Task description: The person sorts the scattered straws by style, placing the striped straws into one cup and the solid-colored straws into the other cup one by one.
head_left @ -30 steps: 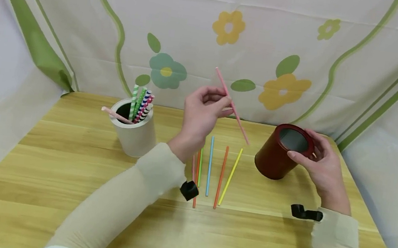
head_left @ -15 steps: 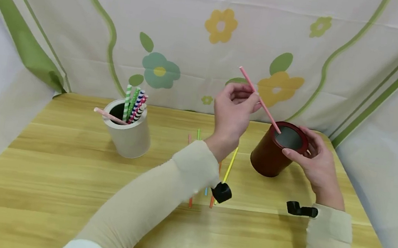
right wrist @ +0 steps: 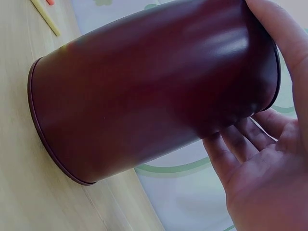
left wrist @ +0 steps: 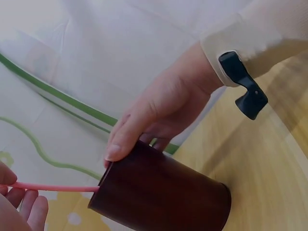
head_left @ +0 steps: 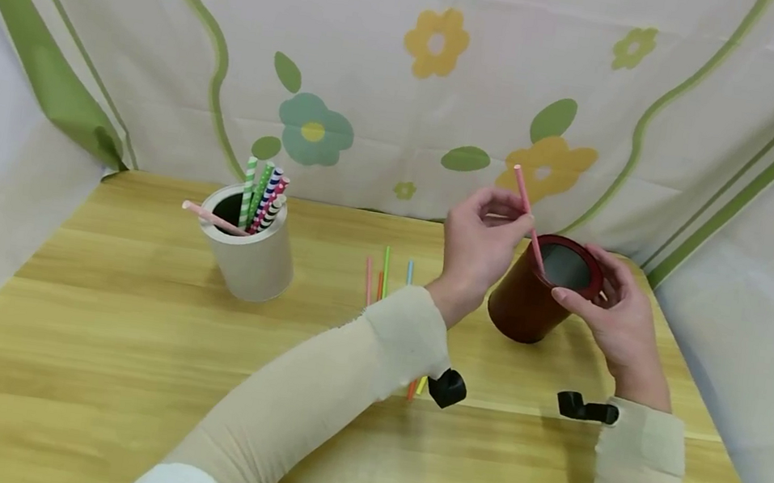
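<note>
My left hand [head_left: 480, 246] pinches a plain pink straw [head_left: 522, 187] between thumb and fingers. The straw slants down to the right, its lower end just inside the mouth of a dark red cylindrical holder [head_left: 523, 307]. In the left wrist view the straw [left wrist: 57, 187] meets the holder's rim. My right hand [head_left: 622, 321] grips the holder at its upper right side, thumb at the rim and fingers around the far side. The right wrist view shows the holder's glossy wall [right wrist: 144, 96] up close, with the fingers [right wrist: 236, 144] against it.
A white cylindrical holder [head_left: 251, 268] stands on the left with several patterned straws and a pale pink straw [head_left: 214, 217] leaning out. Loose coloured straws, including a green straw [head_left: 386, 270], lie mid-table, partly hidden by my left sleeve. A flowered curtain [head_left: 380, 69] hangs behind.
My left hand has carried the pink straw rightward, then lowered it so its end passes into the red holder's mouth. The right hand keeps its grip on the holder.
</note>
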Motion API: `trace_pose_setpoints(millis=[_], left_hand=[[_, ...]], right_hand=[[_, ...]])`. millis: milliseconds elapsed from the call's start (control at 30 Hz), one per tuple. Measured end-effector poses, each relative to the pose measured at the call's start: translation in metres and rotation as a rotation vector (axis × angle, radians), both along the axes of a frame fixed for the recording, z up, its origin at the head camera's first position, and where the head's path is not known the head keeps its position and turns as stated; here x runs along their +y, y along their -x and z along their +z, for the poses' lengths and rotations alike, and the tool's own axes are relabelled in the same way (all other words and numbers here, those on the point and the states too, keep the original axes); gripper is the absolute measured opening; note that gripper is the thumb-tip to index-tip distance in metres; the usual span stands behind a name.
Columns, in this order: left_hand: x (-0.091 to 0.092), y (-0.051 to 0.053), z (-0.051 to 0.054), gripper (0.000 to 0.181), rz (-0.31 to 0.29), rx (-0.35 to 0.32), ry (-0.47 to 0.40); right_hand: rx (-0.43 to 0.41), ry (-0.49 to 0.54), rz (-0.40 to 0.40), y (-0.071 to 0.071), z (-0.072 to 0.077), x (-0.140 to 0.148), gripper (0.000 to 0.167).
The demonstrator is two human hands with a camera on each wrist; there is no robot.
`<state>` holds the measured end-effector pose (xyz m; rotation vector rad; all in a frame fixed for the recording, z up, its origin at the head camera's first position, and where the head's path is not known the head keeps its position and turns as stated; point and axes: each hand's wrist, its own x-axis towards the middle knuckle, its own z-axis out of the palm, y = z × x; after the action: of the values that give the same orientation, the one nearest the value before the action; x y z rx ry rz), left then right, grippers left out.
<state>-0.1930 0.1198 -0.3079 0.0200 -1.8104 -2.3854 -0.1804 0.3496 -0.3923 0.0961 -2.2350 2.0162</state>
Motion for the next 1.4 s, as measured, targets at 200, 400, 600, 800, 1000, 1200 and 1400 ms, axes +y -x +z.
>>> trace_pose_setpoints(millis=[200, 400, 600, 800, 1000, 1200, 1400], left_hand=[[0.001, 0.001, -0.007, 0.010, -0.050, -0.021, 0.116], [0.003, 0.000, -0.014, 0.010, -0.133, -0.034, 0.160], [0.005, -0.002, -0.021, 0.010, -0.154, -0.001, 0.191], [0.007, -0.002, -0.024, 0.010, -0.156, -0.010, 0.175], [0.009, -0.003, -0.025, 0.007, -0.145, -0.054, 0.172], [0.007, -0.002, -0.027, 0.005, -0.114, -0.087, 0.170], [0.003, -0.001, -0.029, 0.006, -0.094, -0.103, 0.171]], right_hand=[[0.001, -0.005, 0.003, 0.002, 0.000, -0.001, 0.081], [0.002, -0.002, -0.007, 0.002, -0.003, 0.000, 0.080], [-0.002, 0.013, -0.004, 0.001, -0.002, 0.000, 0.081], [-0.007, -0.006, -0.008, 0.002, -0.001, -0.001, 0.081], [-0.007, -0.006, -0.008, 0.002, -0.002, 0.001, 0.082], [-0.010, -0.006, -0.013, 0.002, -0.003, 0.000, 0.082], [-0.019, -0.013, -0.019, 0.002, -0.002, 0.000, 0.081]])
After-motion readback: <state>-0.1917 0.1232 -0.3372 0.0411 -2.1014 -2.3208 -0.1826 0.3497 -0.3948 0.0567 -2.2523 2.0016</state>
